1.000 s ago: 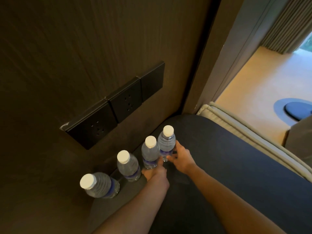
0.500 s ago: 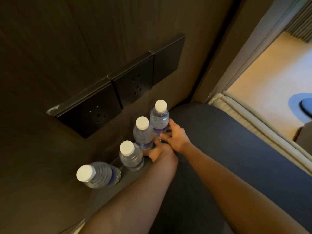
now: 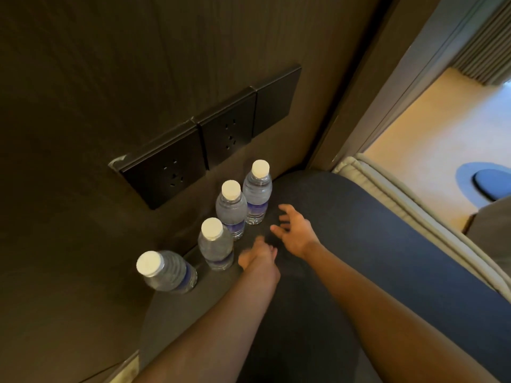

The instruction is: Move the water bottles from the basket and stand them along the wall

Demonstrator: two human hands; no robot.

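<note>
Several clear water bottles with white caps and blue labels stand upright in a row on a dark round table (image 3: 345,244), close to the dark wood wall (image 3: 110,64). The farthest bottle (image 3: 257,193) and the one beside it (image 3: 231,210) stand close together. A third bottle (image 3: 215,246) and the nearest bottle (image 3: 166,270) follow toward me. My right hand (image 3: 294,230) hovers just right of the two far bottles, fingers spread, holding nothing. My left hand (image 3: 258,254) is low beside the third bottle, fingers loosely curled and blurred, holding nothing. No basket is in view.
A strip of black wall sockets (image 3: 210,139) sits just above the bottles. A padded grey edge (image 3: 401,205) runs along the table's right side. Beyond a doorway lies a lit beige floor (image 3: 428,139) with a blue round object (image 3: 492,183).
Both hands have let go of the two far bottles and drawn back toward me and to the right. The bottles stay standing by the wall.
</note>
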